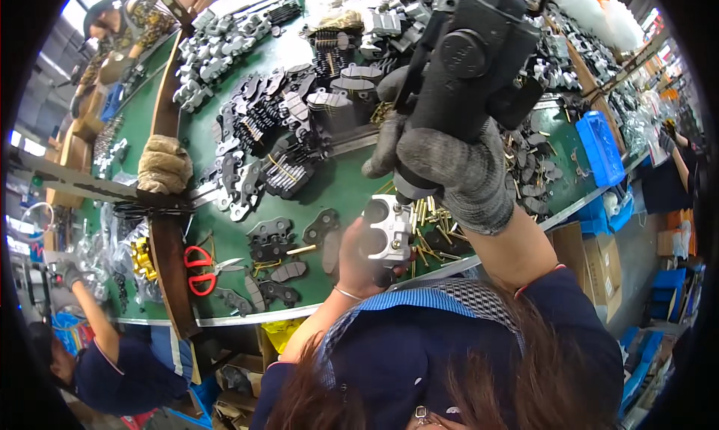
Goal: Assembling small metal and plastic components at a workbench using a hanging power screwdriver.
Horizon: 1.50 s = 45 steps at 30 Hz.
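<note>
My right hand (455,160), in a grey knit glove, is wrapped around a black power driver (457,63). Its lower end points down at a silver brake caliper (386,232) with two round bores; whether the tip touches it I cannot tell. The caliper is gripped by my bare left hand (353,261) near the front edge of the bench. Left of that hand lie loose brake pads (283,271). Brass-coloured pins (434,220) are scattered just right of the caliper.
Stacked pads and metal plates (288,164) cover the green bench (337,183), with silver calipers (217,52) behind. Red-handled scissors (202,269) lie by a wooden divider (168,273). A blue bin (599,149) stands at right. Other people work at left and far right.
</note>
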Tool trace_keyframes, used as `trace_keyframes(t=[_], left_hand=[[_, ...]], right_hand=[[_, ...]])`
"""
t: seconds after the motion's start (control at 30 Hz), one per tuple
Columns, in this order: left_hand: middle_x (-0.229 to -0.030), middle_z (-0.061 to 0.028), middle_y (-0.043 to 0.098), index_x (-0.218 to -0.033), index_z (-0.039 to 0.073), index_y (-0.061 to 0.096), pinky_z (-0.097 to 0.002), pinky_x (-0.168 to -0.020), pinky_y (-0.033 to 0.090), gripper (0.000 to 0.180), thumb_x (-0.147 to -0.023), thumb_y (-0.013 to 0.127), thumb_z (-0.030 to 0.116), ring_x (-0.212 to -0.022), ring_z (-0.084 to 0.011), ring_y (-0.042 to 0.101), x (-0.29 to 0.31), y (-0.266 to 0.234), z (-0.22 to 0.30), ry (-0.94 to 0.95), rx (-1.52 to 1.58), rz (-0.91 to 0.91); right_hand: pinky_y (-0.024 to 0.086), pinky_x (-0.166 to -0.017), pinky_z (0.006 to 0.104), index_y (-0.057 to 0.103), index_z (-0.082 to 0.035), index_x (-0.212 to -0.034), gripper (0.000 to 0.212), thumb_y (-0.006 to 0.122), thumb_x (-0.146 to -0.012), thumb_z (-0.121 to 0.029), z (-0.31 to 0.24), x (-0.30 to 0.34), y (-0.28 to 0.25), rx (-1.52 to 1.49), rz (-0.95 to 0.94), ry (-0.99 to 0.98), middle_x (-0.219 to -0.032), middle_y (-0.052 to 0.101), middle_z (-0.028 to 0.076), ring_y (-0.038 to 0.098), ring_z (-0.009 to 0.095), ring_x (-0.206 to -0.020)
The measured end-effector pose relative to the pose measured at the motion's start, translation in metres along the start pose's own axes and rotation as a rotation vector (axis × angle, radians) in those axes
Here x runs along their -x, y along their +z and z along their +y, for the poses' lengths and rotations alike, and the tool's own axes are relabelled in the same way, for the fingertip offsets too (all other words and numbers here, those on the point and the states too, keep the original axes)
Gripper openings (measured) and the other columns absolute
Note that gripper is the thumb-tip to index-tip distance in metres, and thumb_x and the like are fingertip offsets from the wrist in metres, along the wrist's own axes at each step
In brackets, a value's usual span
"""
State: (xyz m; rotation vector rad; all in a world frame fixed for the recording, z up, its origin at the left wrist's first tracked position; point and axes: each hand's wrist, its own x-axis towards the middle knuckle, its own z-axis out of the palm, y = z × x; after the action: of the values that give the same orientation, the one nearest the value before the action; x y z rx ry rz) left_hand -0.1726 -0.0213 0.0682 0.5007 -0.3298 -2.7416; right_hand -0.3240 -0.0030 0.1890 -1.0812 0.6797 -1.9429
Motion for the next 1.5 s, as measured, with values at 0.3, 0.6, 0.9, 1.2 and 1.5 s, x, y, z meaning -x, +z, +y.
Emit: trace_keyframes(t=[0.3,0.6,0.9,1.2,1.5], left_hand=[[-0.085,-0.0132,0.061,-0.108,0.003,0.051,-0.0305,-0.041,0.045,0.049,-0.084,0.043,0.045,-0.056,-0.0224,0.058,0.007,-0.001,-0.015,-0.060,-0.052,0.155],[-0.082,-0.0061,0.061,-0.106,0.010,0.053,-0.0291,-0.043,0.041,0.042,-0.082,0.047,0.045,-0.060,-0.0219,0.059,-0.004,-0.005,0.002,-0.074,-0.113,0.159],[-0.087,-0.0145,0.061,-0.099,0.004,0.055,-0.0265,-0.036,0.038,0.049,-0.083,0.047,0.049,-0.057,-0.0271,0.058,-0.002,-0.009,0.001,-0.021,-0.046,0.199],[-0.085,-0.0164,0.060,-0.098,0.002,0.054,-0.0258,-0.036,0.038,0.054,-0.081,0.047,0.052,-0.057,-0.0277,0.058,-0.004,-0.003,-0.002,-0.048,-0.067,0.242],[-0.088,-0.0121,0.059,-0.101,0.006,0.053,-0.0286,-0.046,0.042,0.055,-0.078,0.047,0.055,-0.068,-0.0261,0.059,-0.004,-0.028,-0.011,-0.169,-0.002,0.127]], right_hand=[[0.055,-0.066,0.0371,0.049,0.002,-0.102,0.050,0.075,-0.065,-0.020,0.001,0.022,-0.011,-0.014,-0.015,0.163,-0.072,0.059,0.014,0.063,0.024,-0.066],[0.053,-0.070,0.0296,0.043,0.002,-0.123,0.064,0.073,-0.067,-0.010,-0.026,0.018,0.004,-0.252,0.057,0.064,-0.104,0.055,0.015,0.060,0.021,-0.084],[0.054,-0.063,0.0344,0.032,0.009,-0.126,0.080,0.073,-0.069,-0.029,0.001,0.020,0.011,0.135,0.039,0.068,-0.070,0.059,0.015,0.062,0.024,-0.064],[0.049,-0.078,0.0274,0.044,-0.007,-0.126,0.068,0.077,-0.066,-0.003,-0.002,0.029,0.004,0.045,0.102,0.207,-0.115,0.053,0.006,0.054,0.012,-0.097],[0.053,-0.063,0.0336,0.043,0.006,-0.116,0.069,0.077,-0.064,-0.024,-0.003,0.026,0.009,0.071,0.021,0.098,-0.076,0.059,0.013,0.062,0.023,-0.067]])
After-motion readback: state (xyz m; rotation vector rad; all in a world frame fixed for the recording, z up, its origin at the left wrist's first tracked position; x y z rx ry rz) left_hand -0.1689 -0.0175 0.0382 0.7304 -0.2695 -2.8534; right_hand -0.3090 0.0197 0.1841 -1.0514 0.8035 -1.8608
